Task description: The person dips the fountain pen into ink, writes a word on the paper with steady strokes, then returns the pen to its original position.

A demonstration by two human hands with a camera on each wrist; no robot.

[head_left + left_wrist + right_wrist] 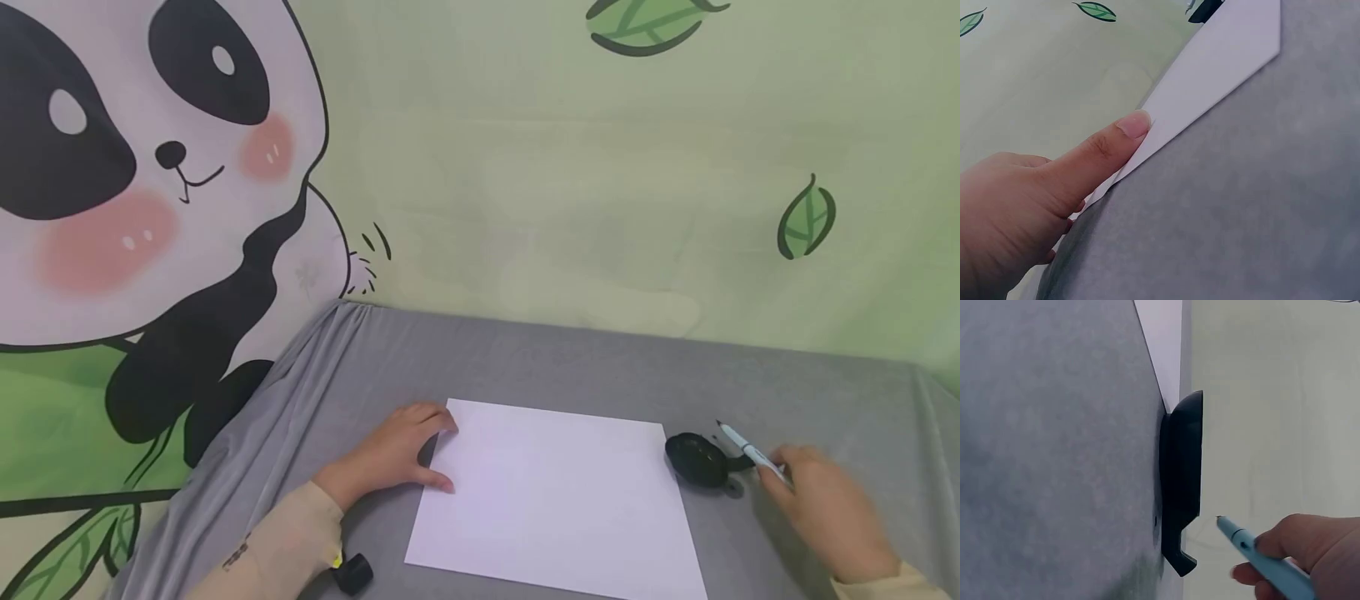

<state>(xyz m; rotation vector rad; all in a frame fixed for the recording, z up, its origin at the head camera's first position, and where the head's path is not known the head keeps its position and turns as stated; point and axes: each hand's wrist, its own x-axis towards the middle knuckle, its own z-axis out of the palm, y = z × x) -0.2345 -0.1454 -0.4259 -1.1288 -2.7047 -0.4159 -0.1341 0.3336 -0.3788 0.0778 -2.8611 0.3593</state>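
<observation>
A white sheet of paper [555, 500] lies flat on the grey cloth. My left hand [408, 450] rests at its left edge, thumb and fingers spread apart. In the left wrist view, the thumb of the left hand [1054, 194] lies straight along the edge of the paper [1210, 75]. Held in my right hand [832, 508] is a light blue pen [750, 450], its dark tip pointing up and left. The right wrist view shows the pen [1266, 562] pinched between thumb and fingers, above the cloth and beside a black shallow dish with a short handle [1182, 462].
The black dish [697, 460] sits at the paper's right edge, its handle toward my right hand. Grey cloth [570, 358] covers the table up to a green wall [525, 167] with a panda picture [187, 275]. A small black piece [352, 575] is by my left sleeve.
</observation>
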